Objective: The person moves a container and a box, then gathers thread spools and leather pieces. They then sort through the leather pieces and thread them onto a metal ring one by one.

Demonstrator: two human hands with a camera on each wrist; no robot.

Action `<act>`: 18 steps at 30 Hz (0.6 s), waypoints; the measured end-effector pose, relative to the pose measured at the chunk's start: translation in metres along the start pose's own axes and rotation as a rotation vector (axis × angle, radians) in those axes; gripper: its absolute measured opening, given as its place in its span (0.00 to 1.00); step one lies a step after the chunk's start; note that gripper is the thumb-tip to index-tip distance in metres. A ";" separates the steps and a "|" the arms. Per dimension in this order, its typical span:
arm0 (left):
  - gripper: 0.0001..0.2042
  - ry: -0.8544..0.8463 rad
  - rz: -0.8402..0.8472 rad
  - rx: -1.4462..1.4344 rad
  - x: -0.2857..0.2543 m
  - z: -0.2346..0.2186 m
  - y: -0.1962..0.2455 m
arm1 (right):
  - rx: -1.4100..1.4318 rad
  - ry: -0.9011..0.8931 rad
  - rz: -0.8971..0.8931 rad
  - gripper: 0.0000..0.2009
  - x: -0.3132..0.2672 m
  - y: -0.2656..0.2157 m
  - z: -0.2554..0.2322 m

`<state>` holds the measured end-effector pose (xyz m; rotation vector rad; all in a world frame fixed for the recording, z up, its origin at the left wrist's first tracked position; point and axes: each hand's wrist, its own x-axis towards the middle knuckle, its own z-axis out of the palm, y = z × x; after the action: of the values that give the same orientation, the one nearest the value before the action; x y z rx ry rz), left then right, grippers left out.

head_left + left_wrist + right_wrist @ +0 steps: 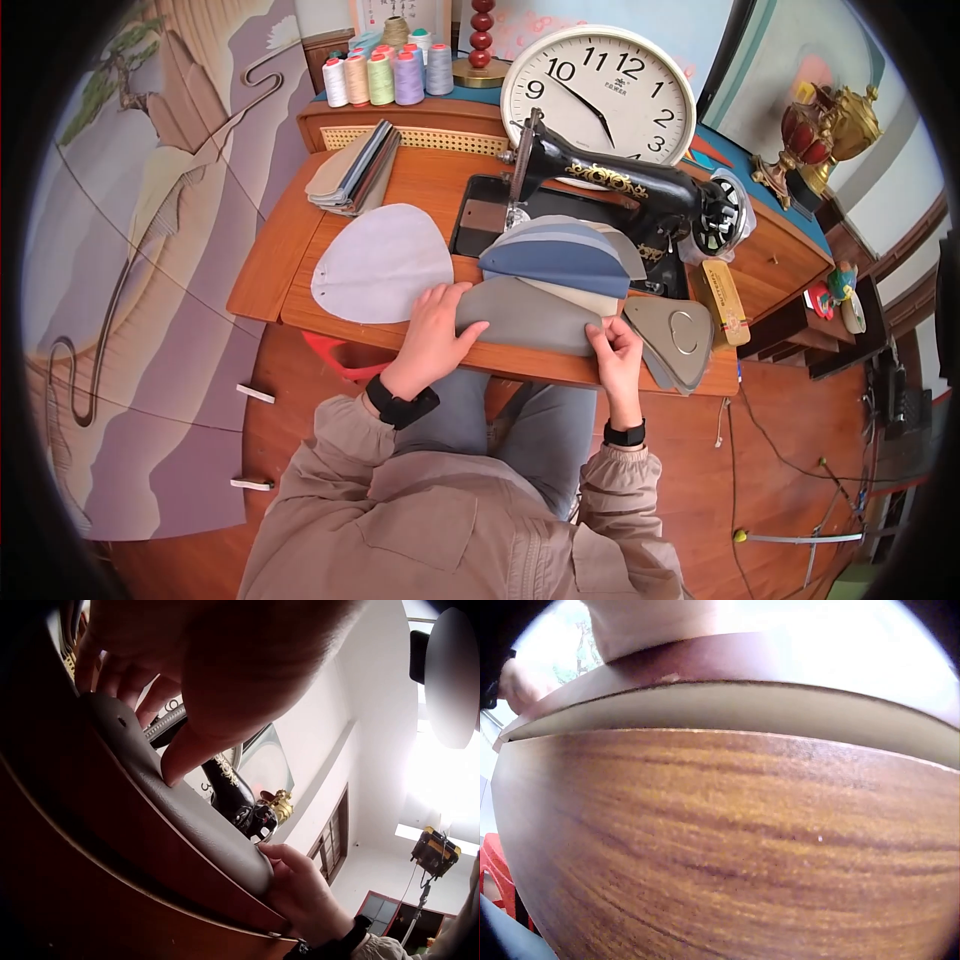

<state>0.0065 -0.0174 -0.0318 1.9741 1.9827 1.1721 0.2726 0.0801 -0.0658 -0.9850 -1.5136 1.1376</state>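
A grey leather-like panel (530, 318) with a curved upper side lies along the table's front edge. On its left end my left hand (430, 340) rests, fingers extended and thumb spread over the surface. My right hand (617, 365) pinches its right corner between thumb and fingers. The left wrist view shows the panel (202, 825) with a small hole near one end, the left thumb pressing on it. Just behind lie stacked blue and light-grey curved pieces (560, 268). In the right wrist view the wooden table front (735, 825) fills most of the picture, hiding the right fingers' grip.
A black sewing machine (620, 180) stands behind the pieces, before a round clock (640, 90). Left are a pale rounded piece (385, 262) and a fabric stack (355, 170). To the right lie grey pieces with a metal ring (665, 340) and a yellow box (724, 300).
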 end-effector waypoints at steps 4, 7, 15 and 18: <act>0.21 0.054 -0.057 -0.177 -0.008 -0.006 0.000 | 0.139 -0.028 0.096 0.05 -0.006 -0.027 0.007; 0.18 0.020 -0.168 -0.352 -0.016 -0.017 0.006 | 0.184 -0.082 0.006 0.04 -0.005 -0.014 -0.005; 0.10 0.024 -0.002 -0.182 -0.034 -0.012 -0.013 | 0.181 -0.112 0.098 0.06 -0.006 -0.011 -0.007; 0.09 0.035 -0.019 -0.175 -0.029 -0.017 -0.007 | 0.154 -0.076 0.035 0.06 -0.006 -0.011 -0.007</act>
<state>-0.0045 -0.0491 -0.0366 1.8586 1.8398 1.3345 0.2800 0.0733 -0.0554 -0.8747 -1.4492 1.3085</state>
